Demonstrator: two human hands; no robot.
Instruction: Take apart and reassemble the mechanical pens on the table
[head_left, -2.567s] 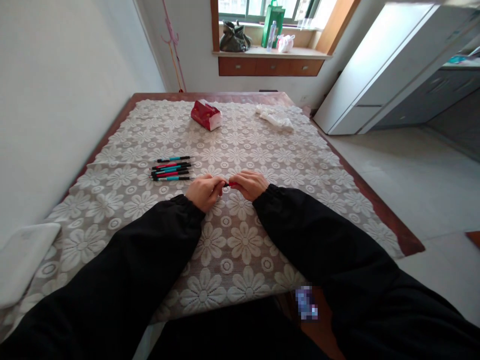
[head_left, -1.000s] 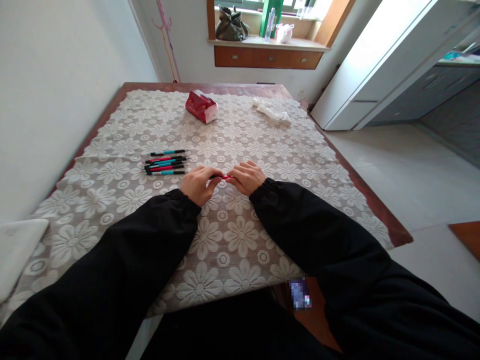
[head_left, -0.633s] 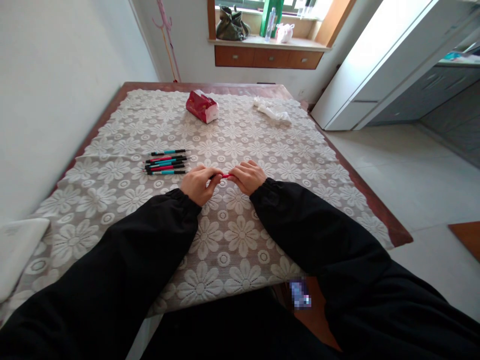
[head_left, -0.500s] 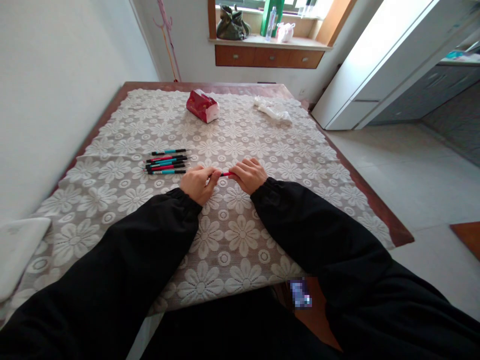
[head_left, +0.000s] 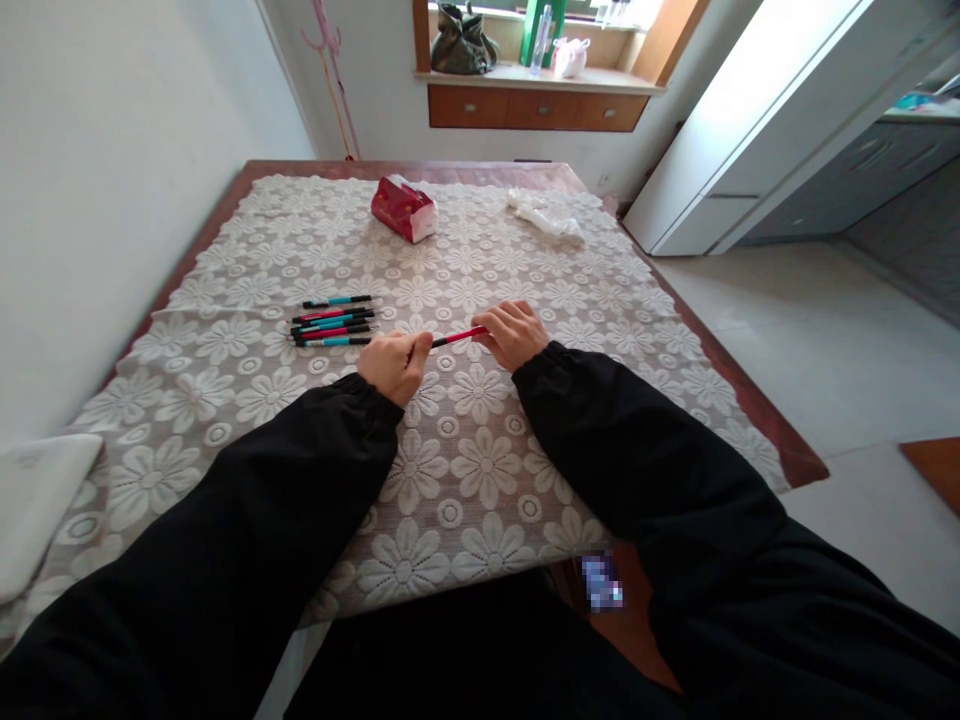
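Observation:
A red and black pen point(head_left: 457, 337) stretches between my two hands above the patterned tablecloth. My left hand point(head_left: 396, 366) is closed around its black end, the thumb on top. At the red end, my right hand point(head_left: 513, 334) pinches with bent fingers, which hide the tip. Just left of my left hand lies a group of several similar pens point(head_left: 334, 326), blue and black or red and black, side by side on the cloth. One blue and black pen point(head_left: 337, 301) lies a little apart, behind the group.
The tablecloth point(head_left: 480, 470) with pale flowers covers a wooden table. Farther back lie a red tissue pack point(head_left: 403, 209) and a crumpled clear plastic bag point(head_left: 546, 217). A white padded object point(head_left: 45, 505) is at the left edge. A white fridge point(head_left: 739, 130) stands beyond the right side.
My right hand has moved right and slightly away from me, baring more of the red pen between the hands. My left hand has hardly moved.

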